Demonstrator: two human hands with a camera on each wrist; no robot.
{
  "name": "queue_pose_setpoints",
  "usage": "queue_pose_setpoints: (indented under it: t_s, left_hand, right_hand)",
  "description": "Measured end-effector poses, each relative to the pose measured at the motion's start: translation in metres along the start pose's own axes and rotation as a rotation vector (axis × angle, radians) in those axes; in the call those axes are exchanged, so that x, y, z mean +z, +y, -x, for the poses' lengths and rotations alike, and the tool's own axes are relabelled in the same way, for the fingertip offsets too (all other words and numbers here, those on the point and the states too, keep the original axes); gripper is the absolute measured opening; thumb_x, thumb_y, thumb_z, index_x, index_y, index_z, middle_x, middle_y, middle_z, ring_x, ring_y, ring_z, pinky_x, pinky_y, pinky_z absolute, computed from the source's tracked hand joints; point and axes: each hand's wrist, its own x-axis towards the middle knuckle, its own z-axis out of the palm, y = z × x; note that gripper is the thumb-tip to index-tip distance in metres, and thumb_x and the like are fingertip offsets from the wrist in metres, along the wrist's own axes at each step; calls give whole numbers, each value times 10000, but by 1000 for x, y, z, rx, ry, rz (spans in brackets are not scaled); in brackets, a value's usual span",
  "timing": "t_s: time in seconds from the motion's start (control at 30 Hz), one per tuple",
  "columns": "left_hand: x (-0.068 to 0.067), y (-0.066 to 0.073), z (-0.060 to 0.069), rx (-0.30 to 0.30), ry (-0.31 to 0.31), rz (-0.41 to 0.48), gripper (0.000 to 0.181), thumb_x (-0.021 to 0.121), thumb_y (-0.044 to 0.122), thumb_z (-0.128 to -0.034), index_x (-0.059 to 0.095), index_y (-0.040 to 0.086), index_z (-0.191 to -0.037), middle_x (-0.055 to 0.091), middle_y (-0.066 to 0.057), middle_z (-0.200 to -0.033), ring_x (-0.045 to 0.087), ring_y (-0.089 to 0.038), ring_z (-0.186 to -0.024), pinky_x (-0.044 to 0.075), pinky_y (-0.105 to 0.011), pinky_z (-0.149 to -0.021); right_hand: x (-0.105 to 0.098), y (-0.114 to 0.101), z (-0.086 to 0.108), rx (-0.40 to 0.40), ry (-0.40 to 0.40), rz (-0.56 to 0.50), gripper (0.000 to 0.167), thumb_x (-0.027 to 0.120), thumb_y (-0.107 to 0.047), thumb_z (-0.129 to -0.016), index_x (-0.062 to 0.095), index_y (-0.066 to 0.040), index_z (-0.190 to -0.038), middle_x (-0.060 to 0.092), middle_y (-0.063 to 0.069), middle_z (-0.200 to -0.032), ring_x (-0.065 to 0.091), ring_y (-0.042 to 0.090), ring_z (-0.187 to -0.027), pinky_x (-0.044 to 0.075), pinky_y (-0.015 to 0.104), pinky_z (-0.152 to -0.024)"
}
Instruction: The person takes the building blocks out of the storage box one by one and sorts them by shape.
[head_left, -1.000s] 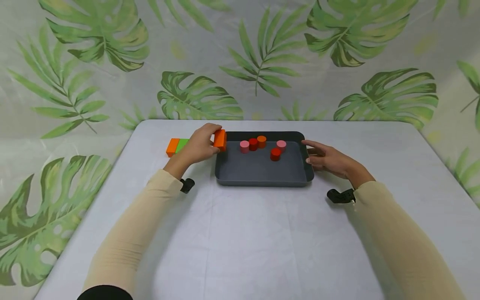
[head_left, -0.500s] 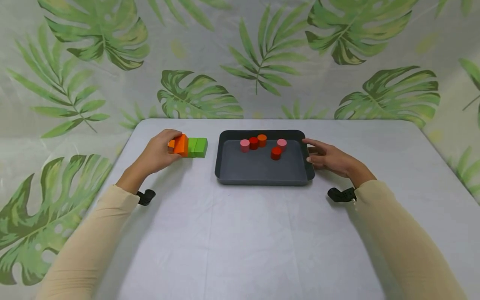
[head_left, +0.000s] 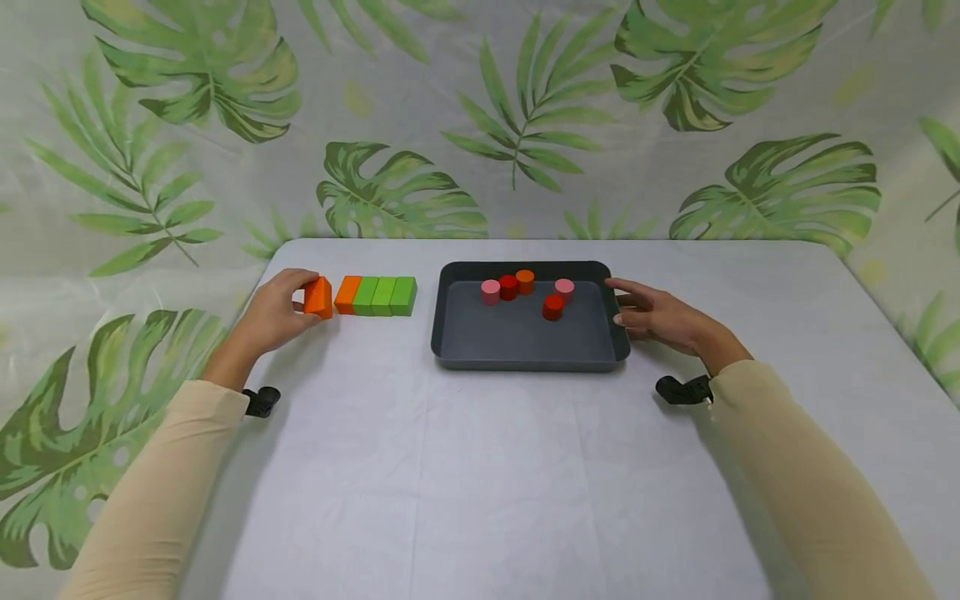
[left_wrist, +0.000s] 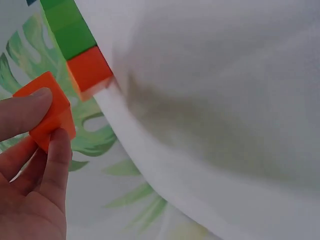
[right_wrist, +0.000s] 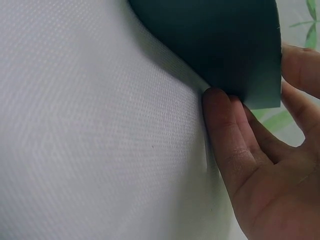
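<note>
My left hand (head_left: 270, 310) pinches an orange block (head_left: 318, 297) between thumb and fingers, at the left end of a row of blocks. In the left wrist view the thumb lies on one face of that block (left_wrist: 50, 105), a small gap away from the row. The row has one orange block (head_left: 347, 295) at its near-hand end, then three green blocks (head_left: 384, 296) side by side. At the right, my right hand (head_left: 663, 318) rests its fairly straight fingers against the side of the dark grey tray (head_left: 525, 364). The right wrist view shows fingertips touching the tray wall (right_wrist: 225, 55).
Several short cylinders stand in the tray: pink (head_left: 491, 292), red (head_left: 508, 287) and orange (head_left: 525, 282) together, with another pink (head_left: 564, 289) and red (head_left: 553, 307) to the right. A white cloth (head_left: 495, 483) covers the table; a leaf-patterned backdrop (head_left: 525, 125) hangs behind.
My left hand has carried the orange block leftward from the tray's left rim, past the row of blocks, to beyond its left end. The right hand stays at the tray.
</note>
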Motion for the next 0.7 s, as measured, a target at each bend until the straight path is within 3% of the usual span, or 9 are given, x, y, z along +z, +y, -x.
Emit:
queue_pose_setpoints:
  t_s: [0.33, 0.53, 0.7]
  left_hand:
    - [5, -21, -20, -67, 19, -37, 596, 651, -25, -807, 482, -128, -1370, 454, -321, -1418, 457, -458, -1269, 473, -570, -1027]
    - [9, -22, -36, -160, -67, -4, 658, 651, -16, -804, 441, -92, -1423, 394, -288, -1494, 388, -456, -1353, 368, -577, -1134]
    - [13, -27, -42, -236, -132, 35, 686, 649, -23, -819, 415, -44, -1463, 357, -256, -1548, 351, -461, -1401, 303, -585, -1175]
  right_hand:
    - [-4, 0, 3, -8, 5, 8, 775, 561, -185, -1010, 77, -273, -1609, 98, 222, -1656, 219, 439, -1509, 261, 590, -1196]
    - [-2, 0, 2, -22, 5, -4, 771, 560, -183, -1010, 85, -273, -1611, 108, 227, -1652, 229, 433, -1506, 269, 583, -1196]
    - [0, 0, 2, -36, -7, -17, 771, 557, -163, -1008, 87, -257, -1612, 100, 233, -1651, 222, 435, -1508, 272, 580, -1196]
